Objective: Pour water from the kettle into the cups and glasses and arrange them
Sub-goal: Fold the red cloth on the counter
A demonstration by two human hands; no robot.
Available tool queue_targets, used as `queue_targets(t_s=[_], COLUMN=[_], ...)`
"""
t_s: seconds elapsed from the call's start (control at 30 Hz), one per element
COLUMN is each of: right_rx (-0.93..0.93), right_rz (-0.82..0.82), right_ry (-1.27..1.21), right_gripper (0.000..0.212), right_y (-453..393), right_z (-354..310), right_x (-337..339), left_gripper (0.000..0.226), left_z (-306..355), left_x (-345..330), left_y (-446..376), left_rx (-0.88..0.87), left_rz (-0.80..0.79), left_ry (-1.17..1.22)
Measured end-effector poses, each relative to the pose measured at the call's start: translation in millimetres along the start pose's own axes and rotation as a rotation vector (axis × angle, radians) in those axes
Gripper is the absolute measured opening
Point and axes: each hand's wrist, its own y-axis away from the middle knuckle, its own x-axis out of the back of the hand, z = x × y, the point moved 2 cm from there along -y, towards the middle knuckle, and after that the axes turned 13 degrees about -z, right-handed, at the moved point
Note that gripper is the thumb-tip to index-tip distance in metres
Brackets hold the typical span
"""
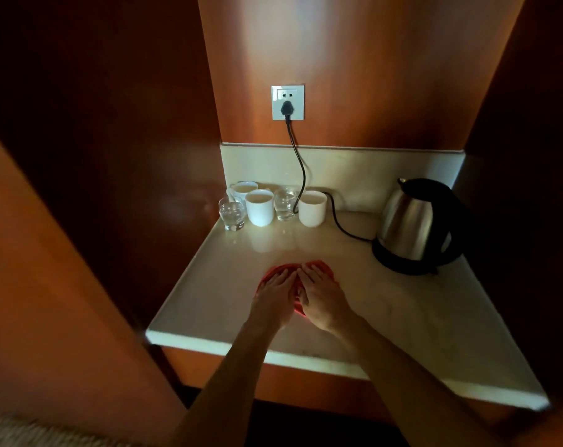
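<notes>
Pale polished stone surface (pixel 386 304) set in a dark reddish wood-panelled alcove (pixel 338 59), with a low pale stone upstand along the back wall.

Brushed-steel electric kettle with black handle and lid (pixel 409 217) stands upright on its black round base at the right rear of the surface, spout toward the left. Black power cord (pixel 301 169) runs from the base, behind the cups, up to a black plug in a white wall socket plate (pixel 287 102).

Both hands lie flat, side by side, fingers straight and together, palms down on a red cloth (pixel 322 265) at the middle front of the surface. Left hand (pixel 275 293) covers the cloth's left part, right hand (pixel 322 295) its right; neither grips anything, they press on the cloth only. Red shows at the far edges and in the gap between the hands.

Drinkware grouped at the left rear, well apart from the kettle. Plain white cylindrical cup (pixel 259 208) near the middle of the group; a second white cylindrical cup (pixel 312 208) at its right end. White handled cup (pixel 243 188) at the back left corner. Clear short glass (pixel 231 213) at the front left, water in it. Second clear glass (pixel 285 203) between the two cylindrical cups, also with water. All upright.
</notes>
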Motion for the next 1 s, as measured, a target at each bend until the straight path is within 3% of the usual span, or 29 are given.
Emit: queue_targets(t_s=[0.07,0.2,0.33,0.43,0.6,0.77,0.83,1.0], right_rx=[-0.020,-0.112,-0.128,-0.136,-0.109,-0.068,-0.075,-0.024], right_rz=[-0.045,-0.079,-0.083,-0.088,-0.065,-0.056,-0.115,-0.057], right_ry=[0.021,0.048,-0.003,0.018,0.035,0.022,-0.013,-0.012], right_gripper=[0.075,0.055,0.071,0.054,0.058,0.050,0.057,0.059], right_y=[32,85,119,122,103,61,34,-45], right_z=[-16,-52,-85,-103,-123,-137,-141,-145], right_x=[-2,-7,-14,-19,-22,-28,-33,-39], left_gripper=[0.048,0.047,0.046,0.047,0.046,0.043,0.041,0.038], left_z=[6,9,6,-5,-29,-60,-75,-131], left_x=[-5,-12,-4,4,17,34,42,50], left_y=[31,90,134,153,157,140,128,67], left_rx=[-0.031,-0.048,-0.060,-0.039,0.033,0.125,0.158,0.287], left_rz=[0.015,0.008,0.005,-0.020,-0.070,-0.013,0.013,0.021], left_ry=[-0.001,-0.030,-0.052,-0.072,-0.100,-0.137,-0.149,-0.089])
